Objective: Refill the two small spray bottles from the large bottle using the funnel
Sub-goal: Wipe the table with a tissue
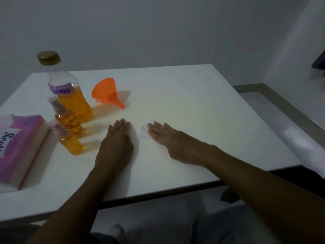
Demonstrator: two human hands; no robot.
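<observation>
Purple "Spray" label (61, 89) on capped large bottle (70, 88)

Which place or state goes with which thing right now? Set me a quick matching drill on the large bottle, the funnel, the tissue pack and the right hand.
Things:
1. large bottle
2. funnel
3. tissue pack
4. right hand

Places and states:
A. orange, lying on its side
B. fingers straight, flat on the table
C. upright, capped, partly full of orange liquid
D. pink, at the table's left side

Pairs: 1-C, 2-A, 3-D, 4-B
</observation>
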